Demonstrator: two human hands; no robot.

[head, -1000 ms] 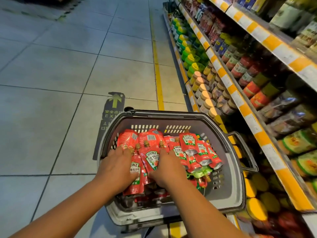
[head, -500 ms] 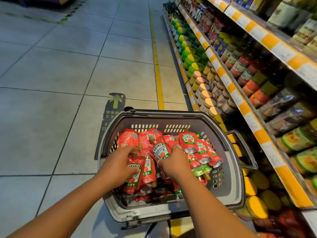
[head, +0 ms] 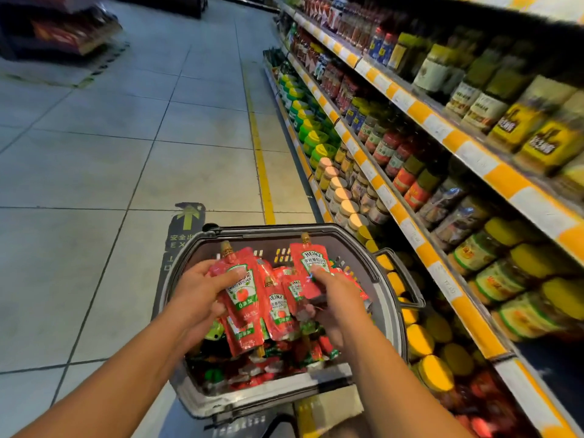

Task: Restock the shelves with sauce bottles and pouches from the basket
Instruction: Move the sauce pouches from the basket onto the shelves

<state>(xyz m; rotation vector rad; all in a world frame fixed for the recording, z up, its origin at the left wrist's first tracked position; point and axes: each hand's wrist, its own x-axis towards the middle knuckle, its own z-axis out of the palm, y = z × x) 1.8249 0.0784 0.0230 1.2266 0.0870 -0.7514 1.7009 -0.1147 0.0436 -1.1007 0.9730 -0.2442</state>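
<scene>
My left hand (head: 197,294) and right hand (head: 335,300) each grasp ketchup pouches (head: 241,289) above the basket's (head: 387,314) rim; shelves (head: 410,222) right, open floor (head: 94,184) left.

Pale tiled floor (head: 94,147) runs far ahead, with a yellow line (head: 260,159) near the right. A dark display stand (head: 57,30) sits far left.

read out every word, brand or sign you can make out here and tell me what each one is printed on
"HEINZ", "TOMATO KETCHUP": red pouch in the right hand.
"TOMATO KETCHUP", "0": red pouch in the left hand.
"HEINZ": pouch between them.
"EX", cut off by the basket: floor sign.
Jar labels and shelf price tags: too blurred.
</scene>
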